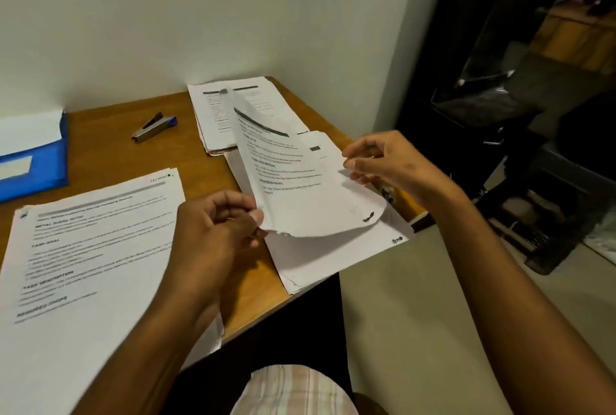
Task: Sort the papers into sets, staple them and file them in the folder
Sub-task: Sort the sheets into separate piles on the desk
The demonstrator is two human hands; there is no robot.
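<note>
At left edge: blue folder (36, 161) holding white sheet (30, 131) | both hands pinching printed page (300, 188)

1. One head-worn wide-angle view looks forward and down, close over the worktop (100, 128).
2. The wall (166, 14) fills the upper left of the frame, the floor (416, 314) the lower right.

You're in a home room, not an office: small wooden desk (100, 134) jammed into a plain white wall (200, 14) corner, dark cluttered shelving (533, 114) alongside, bare tiled floor (416, 314).
</note>
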